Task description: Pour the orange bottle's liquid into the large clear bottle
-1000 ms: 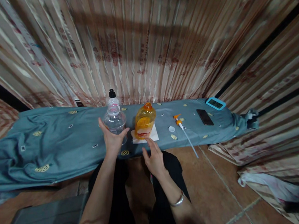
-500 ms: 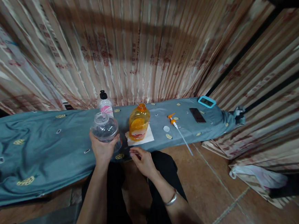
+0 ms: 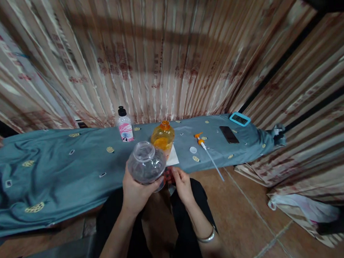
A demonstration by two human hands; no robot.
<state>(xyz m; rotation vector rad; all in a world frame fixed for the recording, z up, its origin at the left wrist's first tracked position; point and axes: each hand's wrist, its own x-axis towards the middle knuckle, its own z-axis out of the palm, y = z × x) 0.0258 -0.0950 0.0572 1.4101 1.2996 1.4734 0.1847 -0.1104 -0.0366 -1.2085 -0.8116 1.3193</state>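
While the left hand [image 3: 137,192] is grasping a clear bottle [image 3: 147,168] lower left of frame centre, the right hand [image 3: 183,187] is curling by a reddish piece [image 3: 169,175]; whether gripping, I cannot tell.

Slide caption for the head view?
Left hand holds a clear, uncapped bottle in front of an uncapped orange bottle; loose dispenser pump at right.

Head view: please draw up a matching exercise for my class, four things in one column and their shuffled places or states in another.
1. clear bottle
2. orange bottle
3. pump
4. pink-labelled bottle

A. lying, tube past the cloth's edge
B. wearing a black cap
C. in the left hand
D. uncapped, partly hidden

Pairs: 1-C, 2-D, 3-A, 4-B
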